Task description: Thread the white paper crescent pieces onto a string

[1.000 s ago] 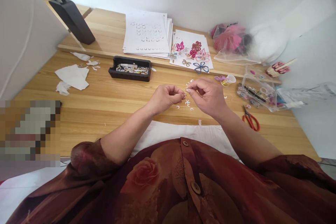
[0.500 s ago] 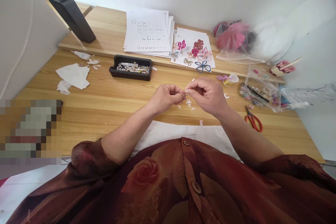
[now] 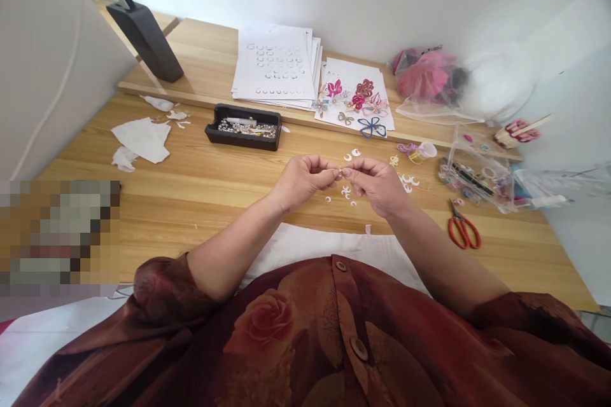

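My left hand [image 3: 309,179] and my right hand [image 3: 377,184] meet over the middle of the wooden table, thumb and forefinger of each pinched together. Between the fingertips is something tiny and pale, too small to name. Just below the hands lie several small white crescent-shaped cutouts [image 3: 346,192]. More white crescents [image 3: 409,182] are scattered to the right of my right hand, and a few white rings [image 3: 352,154] lie beyond the fingers. A small yellowish bow-like piece [image 3: 394,160] rests behind my right hand.
A black tray [image 3: 244,128] of beads stands at the back left of the hands. Red-handled pliers [image 3: 463,229] lie right, near a clear box [image 3: 472,172]. Paper sheets [image 3: 274,67] and flower ornaments [image 3: 358,98] sit on the raised shelf; white scraps [image 3: 143,138] lie left.
My right hand has turned and drawn its fingers in, uncovering the white crescents beside it and the rings behind. Both hands still pinch together. The whole view has shifted slightly.
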Action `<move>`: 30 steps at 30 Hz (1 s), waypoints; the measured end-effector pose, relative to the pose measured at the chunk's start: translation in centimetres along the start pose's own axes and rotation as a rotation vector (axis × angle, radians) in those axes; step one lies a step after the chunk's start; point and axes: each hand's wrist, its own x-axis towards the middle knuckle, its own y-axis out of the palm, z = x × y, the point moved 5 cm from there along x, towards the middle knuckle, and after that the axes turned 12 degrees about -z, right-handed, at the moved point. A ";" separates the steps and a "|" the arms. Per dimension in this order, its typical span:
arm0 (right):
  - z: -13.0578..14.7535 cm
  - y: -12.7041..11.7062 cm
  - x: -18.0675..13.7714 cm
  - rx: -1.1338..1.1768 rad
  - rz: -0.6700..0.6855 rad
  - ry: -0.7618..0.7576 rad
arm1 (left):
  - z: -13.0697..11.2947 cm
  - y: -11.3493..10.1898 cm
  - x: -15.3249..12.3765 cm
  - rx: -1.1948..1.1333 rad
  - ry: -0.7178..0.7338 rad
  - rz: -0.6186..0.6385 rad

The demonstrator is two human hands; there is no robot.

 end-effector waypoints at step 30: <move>0.4 -0.1 0.5 -0.021 0.003 0.007 | -0.4 -0.1 -0.1 0.026 0.045 0.003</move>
